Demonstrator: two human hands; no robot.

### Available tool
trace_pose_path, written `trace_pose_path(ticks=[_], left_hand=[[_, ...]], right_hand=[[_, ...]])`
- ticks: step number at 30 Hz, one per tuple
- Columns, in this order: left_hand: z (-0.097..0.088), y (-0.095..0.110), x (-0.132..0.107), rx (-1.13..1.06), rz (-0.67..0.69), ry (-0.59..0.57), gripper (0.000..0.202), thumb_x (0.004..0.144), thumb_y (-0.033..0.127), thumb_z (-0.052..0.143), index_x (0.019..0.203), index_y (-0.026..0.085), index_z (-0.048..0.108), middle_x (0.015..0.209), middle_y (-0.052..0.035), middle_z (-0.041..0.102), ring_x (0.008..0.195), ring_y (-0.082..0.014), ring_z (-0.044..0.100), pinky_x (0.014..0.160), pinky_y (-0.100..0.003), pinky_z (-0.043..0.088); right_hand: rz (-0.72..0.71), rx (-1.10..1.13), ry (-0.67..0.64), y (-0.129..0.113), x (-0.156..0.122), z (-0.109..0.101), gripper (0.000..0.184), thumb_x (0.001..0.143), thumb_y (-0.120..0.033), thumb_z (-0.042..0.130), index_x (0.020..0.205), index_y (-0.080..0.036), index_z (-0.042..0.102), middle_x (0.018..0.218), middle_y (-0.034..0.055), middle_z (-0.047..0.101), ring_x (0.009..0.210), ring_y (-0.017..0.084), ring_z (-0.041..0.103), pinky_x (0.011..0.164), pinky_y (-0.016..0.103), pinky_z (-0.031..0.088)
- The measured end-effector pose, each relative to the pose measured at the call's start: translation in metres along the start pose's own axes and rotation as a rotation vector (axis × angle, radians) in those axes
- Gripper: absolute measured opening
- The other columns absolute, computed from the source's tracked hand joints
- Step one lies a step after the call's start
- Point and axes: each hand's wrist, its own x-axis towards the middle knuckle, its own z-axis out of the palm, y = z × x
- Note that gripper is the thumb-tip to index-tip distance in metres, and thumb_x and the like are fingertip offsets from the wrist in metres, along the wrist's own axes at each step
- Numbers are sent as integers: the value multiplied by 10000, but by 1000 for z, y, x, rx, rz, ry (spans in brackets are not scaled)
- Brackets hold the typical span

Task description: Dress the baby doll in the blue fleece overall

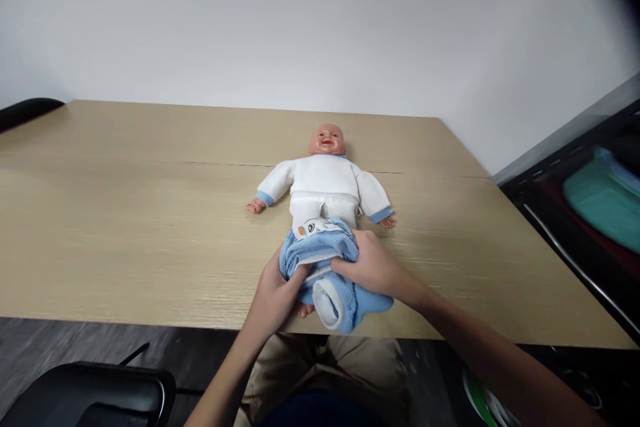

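A baby doll (325, 177) in a white long-sleeved top with blue cuffs and white trousers lies on its back, head away from me. Over its lower legs I hold a blue terry baby garment (320, 250) with a white picture patch and a white-edged opening. My left hand (280, 283) grips its left side, thumb at the edge. My right hand (367, 263) has hold of the right side, thumb on top. Part of one doll foot (304, 310) shows below the cloth; the rest of the lower legs is hidden.
The wooden table (150, 227) reaches back to a white wall. A black chair (95, 393) stands at the lower left. To the right is a dark rack (560, 247) with a teal item (605, 197). Something green and white (477, 393) lies below the table at right.
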Motion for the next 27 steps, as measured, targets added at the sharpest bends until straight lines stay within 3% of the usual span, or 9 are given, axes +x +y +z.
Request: trace_pose_path(ticks=[3, 8, 13, 16, 20, 23, 27], left_hand=[[-1, 2, 8, -53, 16, -24, 424, 991, 478, 673, 1276, 166, 700, 1235, -92, 788, 1158, -287, 729, 1055, -375, 555], [0, 3, 25, -46, 19, -28, 396, 994, 442, 686, 1292, 182, 694, 1225, -74, 787, 1116, -273, 728, 995, -358, 553], [0, 8, 32, 40, -2, -8, 328, 986, 420, 701, 1224, 195, 711, 1166, -60, 794, 1069, -273, 733, 940, -359, 547], [-3, 16, 21, 36, -4, -3, 362, 993, 450, 706, 1273, 219, 704, 1221, -57, 790, 1115, -276, 734, 954, -359, 559], [-11, 20, -4, -10, -30, 1, 471, 1016, 497, 684, 1433, 284, 632, 1435, -49, 721, 1335, -283, 666, 1104, -370, 529], [-15, 10, -19, 11, -82, -21, 493, 1039, 520, 623, 1482, 309, 581, 1523, -52, 659, 1406, -293, 612, 1131, -399, 510], [-15, -9, -29, 162, -163, -49, 482, 1027, 518, 551, 1433, 261, 586, 1435, -105, 681, 1331, -349, 595, 1108, -495, 467]], right_hand=[[-14, -14, 21, 10, 6, -1, 88, 802, -244, 737, 849, -212, 670, 854, 3, 750, 770, 189, 657, 739, 319, 513], [-24, -11, 59, 26, 21, -4, 104, 812, -274, 731, 820, -209, 649, 833, 9, 743, 765, 198, 661, 727, 326, 511], [27, 10, 92, 20, 33, -13, 112, 853, -306, 704, 864, -196, 686, 872, 37, 777, 811, 228, 698, 752, 348, 521], [57, 47, 43, 1, 32, -20, 125, 901, -320, 680, 911, -198, 703, 922, 38, 795, 869, 234, 720, 787, 348, 527], [45, 15, -86, -28, 22, -23, 140, 889, -300, 703, 798, -209, 649, 791, -10, 737, 748, 182, 662, 674, 297, 473], [61, -39, -172, -38, 16, -19, 158, 848, -284, 737, 761, -209, 629, 734, -26, 705, 691, 160, 613, 620, 284, 419], [65, -96, -246, -36, 12, -9, 139, 853, -259, 713, 765, -209, 618, 760, -22, 716, 699, 153, 599, 634, 286, 398]])
